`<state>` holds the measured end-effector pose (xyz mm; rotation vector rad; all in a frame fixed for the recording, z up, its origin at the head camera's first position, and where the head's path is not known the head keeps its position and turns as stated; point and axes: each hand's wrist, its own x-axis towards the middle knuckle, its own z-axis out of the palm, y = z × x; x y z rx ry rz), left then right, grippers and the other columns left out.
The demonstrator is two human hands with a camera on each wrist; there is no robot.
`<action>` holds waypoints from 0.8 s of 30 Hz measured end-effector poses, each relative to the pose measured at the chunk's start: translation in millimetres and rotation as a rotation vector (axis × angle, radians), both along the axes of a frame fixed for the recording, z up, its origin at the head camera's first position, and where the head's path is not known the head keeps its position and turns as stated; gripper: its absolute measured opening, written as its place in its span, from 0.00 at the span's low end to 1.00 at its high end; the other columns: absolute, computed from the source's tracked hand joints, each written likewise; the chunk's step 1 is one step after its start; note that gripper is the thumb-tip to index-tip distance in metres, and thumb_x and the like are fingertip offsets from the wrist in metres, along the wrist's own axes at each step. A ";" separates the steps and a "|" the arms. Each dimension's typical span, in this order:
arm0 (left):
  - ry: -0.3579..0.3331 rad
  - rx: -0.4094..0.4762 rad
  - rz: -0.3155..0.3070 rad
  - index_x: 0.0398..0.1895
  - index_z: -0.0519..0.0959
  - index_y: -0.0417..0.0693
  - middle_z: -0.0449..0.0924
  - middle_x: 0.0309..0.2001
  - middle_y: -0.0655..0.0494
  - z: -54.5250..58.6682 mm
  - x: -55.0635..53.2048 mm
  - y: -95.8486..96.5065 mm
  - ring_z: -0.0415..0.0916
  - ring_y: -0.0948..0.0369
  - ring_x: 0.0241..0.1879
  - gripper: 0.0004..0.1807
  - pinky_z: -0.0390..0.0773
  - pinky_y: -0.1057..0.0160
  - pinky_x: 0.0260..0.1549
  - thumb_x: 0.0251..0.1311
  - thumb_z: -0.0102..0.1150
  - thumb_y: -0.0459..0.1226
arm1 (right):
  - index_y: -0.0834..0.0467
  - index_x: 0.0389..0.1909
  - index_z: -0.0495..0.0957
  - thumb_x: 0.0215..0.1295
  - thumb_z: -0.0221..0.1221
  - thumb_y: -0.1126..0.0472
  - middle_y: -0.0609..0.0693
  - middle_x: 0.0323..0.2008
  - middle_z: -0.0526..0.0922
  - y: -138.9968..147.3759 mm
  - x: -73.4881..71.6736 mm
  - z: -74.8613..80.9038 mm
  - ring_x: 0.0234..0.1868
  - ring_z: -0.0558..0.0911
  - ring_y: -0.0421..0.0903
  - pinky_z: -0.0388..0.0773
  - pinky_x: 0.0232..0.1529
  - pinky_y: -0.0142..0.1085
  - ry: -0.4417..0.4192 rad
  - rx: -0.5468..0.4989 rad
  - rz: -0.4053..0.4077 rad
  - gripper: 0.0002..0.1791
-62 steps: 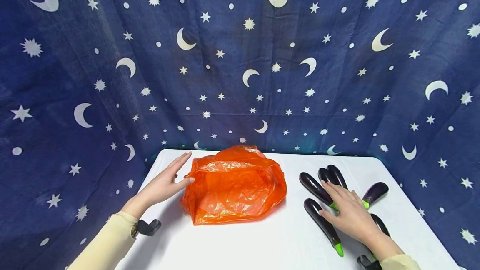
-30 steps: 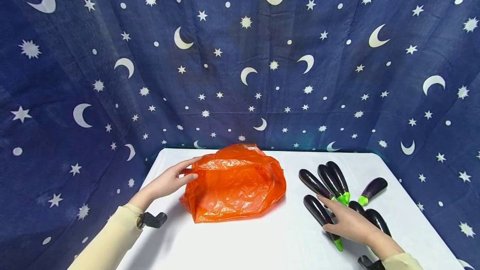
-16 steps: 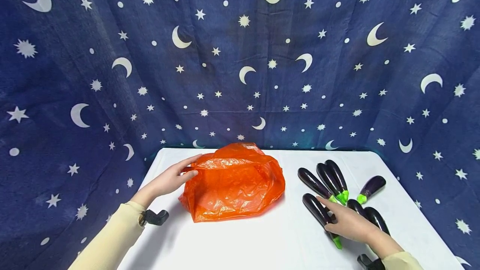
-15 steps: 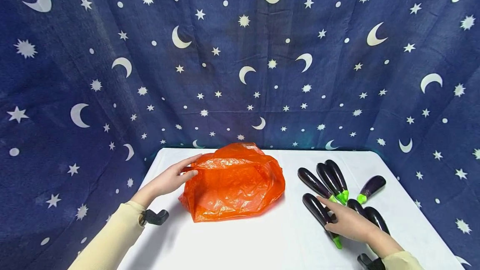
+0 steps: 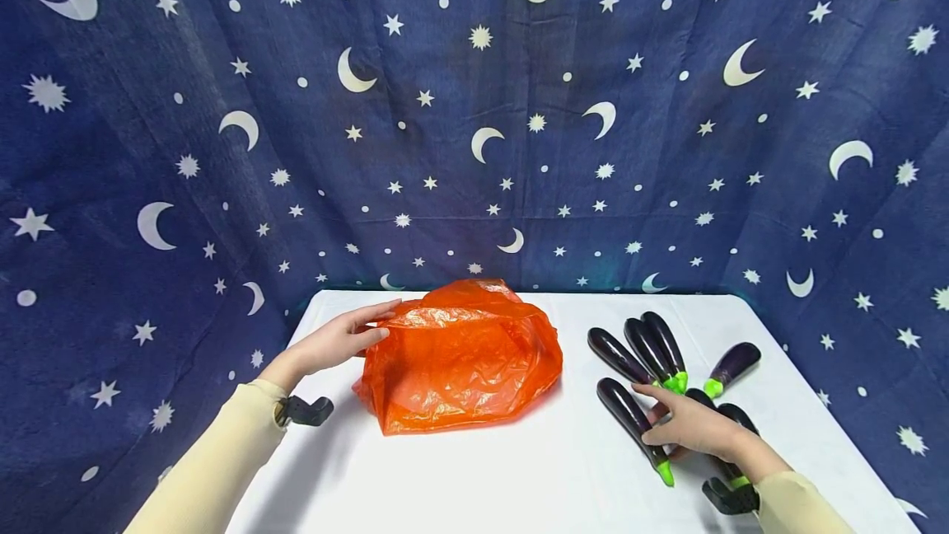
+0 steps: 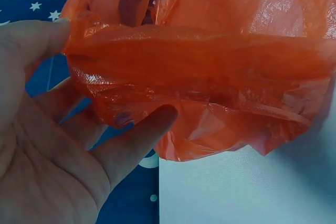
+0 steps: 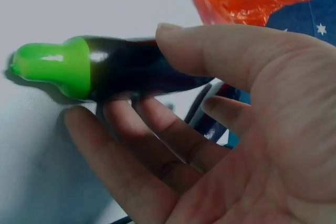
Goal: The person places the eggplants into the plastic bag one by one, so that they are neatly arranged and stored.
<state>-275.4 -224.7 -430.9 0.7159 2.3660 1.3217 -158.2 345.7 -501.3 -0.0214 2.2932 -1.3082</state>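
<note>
A crumpled orange plastic bag (image 5: pixel 463 377) lies on the table, its wide mouth facing the near side. My left hand (image 5: pixel 329 342) touches the bag's left edge, fingers extended along the upper rim and thumb at the mouth. In the left wrist view, the fingers of this hand (image 6: pixel 68 150) are spread against the film. On the right, my right hand (image 5: pixel 697 423) grips a dark purple eggplant (image 5: pixel 621 400). The right wrist view shows the thumb on one side of the eggplant (image 7: pixel 123 66) and curled fingers along the other, near its green stem end.
Several more eggplants lie close by on the white table (image 5: pixel 460 484): a cluster (image 5: pixel 652 348) beyond the right hand, one (image 5: pixel 734 363) farther right, and others (image 5: pixel 734 417) partly hidden behind the hand. A dark blue curtain (image 5: pixel 445 105) with moons and stars surrounds the table.
My left hand has moved right onto the bag's edge. My right hand has come down from over the eggplants to the near left one, its fingers closing around it.
</note>
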 end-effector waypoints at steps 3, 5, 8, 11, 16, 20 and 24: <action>-0.012 0.001 -0.004 0.79 0.63 0.51 0.73 0.69 0.43 0.7 -1.3 0.4 0.77 0.45 0.60 0.30 0.81 0.47 0.52 0.77 0.54 0.38 | 0.67 0.78 0.53 0.60 0.68 0.67 0.60 0.43 0.72 1.2 -1.1 -0.5 0.38 0.80 0.53 0.84 0.33 0.50 -0.028 -0.023 -0.011 0.48; -0.028 0.003 0.001 0.78 0.64 0.51 0.74 0.67 0.43 1.1 -1.6 0.9 0.78 0.46 0.60 0.29 0.81 0.45 0.53 0.77 0.54 0.39 | 0.67 0.78 0.54 0.59 0.67 0.68 0.60 0.43 0.71 1.2 -1.3 -0.7 0.38 0.81 0.53 0.84 0.33 0.50 -0.032 -0.029 -0.009 0.48; -0.045 0.006 0.000 0.78 0.65 0.49 0.73 0.67 0.43 1.4 -2.1 1.4 0.77 0.46 0.60 0.29 0.80 0.43 0.54 0.77 0.54 0.39 | 0.66 0.77 0.55 0.58 0.68 0.68 0.59 0.43 0.71 0.4 -1.2 0.2 0.37 0.81 0.53 0.84 0.32 0.50 -0.030 -0.032 -0.004 0.47; -0.049 0.012 -0.005 0.77 0.66 0.50 0.72 0.68 0.43 1.9 -2.6 2.4 0.77 0.46 0.60 0.28 0.80 0.44 0.53 0.77 0.54 0.39 | 0.65 0.77 0.56 0.58 0.68 0.69 0.60 0.44 0.71 -0.1 -2.1 0.6 0.37 0.80 0.52 0.84 0.31 0.49 -0.027 -0.028 0.011 0.48; -0.028 -0.003 -0.023 0.77 0.68 0.52 0.71 0.69 0.45 4.1 -2.5 5.8 0.79 0.48 0.55 0.27 0.82 0.49 0.50 0.77 0.53 0.39 | 0.63 0.78 0.56 0.57 0.69 0.68 0.60 0.46 0.70 0.3 -3.6 -2.2 0.35 0.80 0.52 0.84 0.31 0.48 -0.025 -0.009 0.022 0.48; -0.028 -0.007 -0.031 0.77 0.68 0.53 0.72 0.69 0.44 3.8 -3.0 6.6 0.80 0.49 0.53 0.27 0.83 0.50 0.49 0.77 0.53 0.39 | 0.62 0.78 0.56 0.57 0.69 0.69 0.60 0.47 0.70 -0.5 -3.6 -4.3 0.35 0.81 0.52 0.84 0.31 0.49 -0.018 0.000 0.015 0.48; -0.015 -0.014 -0.040 0.77 0.67 0.55 0.73 0.67 0.41 2.7 -4.2 6.5 0.79 0.49 0.55 0.28 0.84 0.52 0.47 0.77 0.54 0.38 | 0.61 0.79 0.55 0.56 0.69 0.69 0.61 0.48 0.70 -2.9 -3.9 -4.3 0.36 0.80 0.52 0.85 0.32 0.49 -0.030 0.004 0.002 0.50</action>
